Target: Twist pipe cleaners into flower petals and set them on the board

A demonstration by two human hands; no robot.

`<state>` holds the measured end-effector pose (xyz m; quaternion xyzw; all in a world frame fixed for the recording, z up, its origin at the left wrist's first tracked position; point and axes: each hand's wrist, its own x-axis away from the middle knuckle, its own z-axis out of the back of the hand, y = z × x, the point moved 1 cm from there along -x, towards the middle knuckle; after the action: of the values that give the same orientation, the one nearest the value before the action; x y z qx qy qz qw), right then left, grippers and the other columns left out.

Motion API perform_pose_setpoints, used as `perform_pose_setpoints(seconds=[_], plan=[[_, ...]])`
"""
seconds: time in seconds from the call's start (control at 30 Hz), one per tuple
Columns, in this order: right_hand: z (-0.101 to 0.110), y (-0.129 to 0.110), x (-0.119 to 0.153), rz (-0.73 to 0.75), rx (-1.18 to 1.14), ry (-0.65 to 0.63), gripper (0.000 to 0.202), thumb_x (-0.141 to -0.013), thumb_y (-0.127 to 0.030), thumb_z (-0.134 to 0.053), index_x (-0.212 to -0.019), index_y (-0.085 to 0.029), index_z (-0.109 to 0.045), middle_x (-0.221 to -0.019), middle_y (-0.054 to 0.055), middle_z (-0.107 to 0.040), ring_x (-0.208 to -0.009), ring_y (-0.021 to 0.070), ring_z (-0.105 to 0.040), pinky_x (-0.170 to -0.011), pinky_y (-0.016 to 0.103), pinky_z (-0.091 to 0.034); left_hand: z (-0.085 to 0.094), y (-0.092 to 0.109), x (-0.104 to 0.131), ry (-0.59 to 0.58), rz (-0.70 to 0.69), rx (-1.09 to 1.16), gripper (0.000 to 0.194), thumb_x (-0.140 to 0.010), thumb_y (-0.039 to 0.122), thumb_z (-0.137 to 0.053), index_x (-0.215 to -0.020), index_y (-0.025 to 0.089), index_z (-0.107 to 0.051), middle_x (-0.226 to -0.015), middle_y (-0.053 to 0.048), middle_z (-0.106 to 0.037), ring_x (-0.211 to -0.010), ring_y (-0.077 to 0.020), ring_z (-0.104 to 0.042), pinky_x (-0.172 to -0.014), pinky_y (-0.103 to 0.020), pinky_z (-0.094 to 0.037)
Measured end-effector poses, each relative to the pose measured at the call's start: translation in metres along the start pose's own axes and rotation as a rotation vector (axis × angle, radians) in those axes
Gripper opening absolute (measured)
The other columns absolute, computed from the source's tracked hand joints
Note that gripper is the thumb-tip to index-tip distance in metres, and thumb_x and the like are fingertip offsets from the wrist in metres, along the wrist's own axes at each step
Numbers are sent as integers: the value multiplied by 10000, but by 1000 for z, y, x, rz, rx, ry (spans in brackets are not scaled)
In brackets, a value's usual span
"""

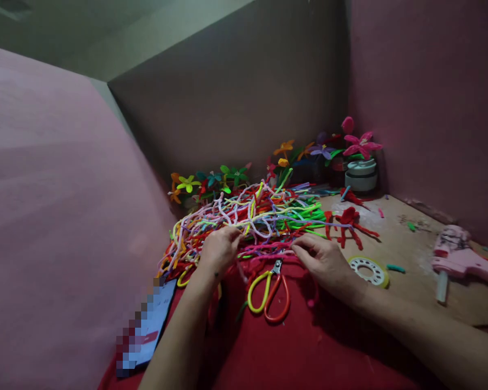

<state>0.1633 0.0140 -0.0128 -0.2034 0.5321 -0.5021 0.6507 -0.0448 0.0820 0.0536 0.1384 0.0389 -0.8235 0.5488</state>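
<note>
A large tangled heap of many-coloured pipe cleaners (252, 216) lies in front of me. At its near edge my left hand (222, 250) is closed, thumb and fingers pinched together. My right hand (321, 261) pinches too, to the right of it. A pink pipe cleaner (268, 247) runs between the two sets of fingertips, over other strands; its ends are hidden by the fingers. Scissors (269, 298) with one yellow and one red handle lie just below, blades under the pile. Another yellow handle (184, 277) shows partly behind my left wrist.
A pink glue gun (466, 257) and a roll of clear tape (368, 271) lie on the board at right. A red pipe-cleaner piece (348, 221) is beyond my right hand. Pipe-cleaner flowers (363, 145) stand along the back wall. A phone-like flat object (156, 322) lies at left.
</note>
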Motion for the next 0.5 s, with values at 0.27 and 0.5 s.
perform_pose_setpoints(seconds=[0.27,0.5], plan=[[-8,13,1,96,155,-227,216,-777,-195,-479,-851,-240,-677,-836,55,-645,-821,205,-556,-752,351,-407,-14,-16,-10,550,34,-44,397,-767,39,-374,-1097,179,-544,-1083,-112,-504,-967,-194,-534,-802,-300,-446],[-9,14,0,107,188,-229,202,-771,-170,-483,-808,-232,-672,-831,55,-653,-799,201,-561,-748,355,-400,-1,-35,-6,677,140,-29,332,-793,107,-392,-1094,181,-511,-985,-72,-580,-975,-193,-537,-874,-314,-414]])
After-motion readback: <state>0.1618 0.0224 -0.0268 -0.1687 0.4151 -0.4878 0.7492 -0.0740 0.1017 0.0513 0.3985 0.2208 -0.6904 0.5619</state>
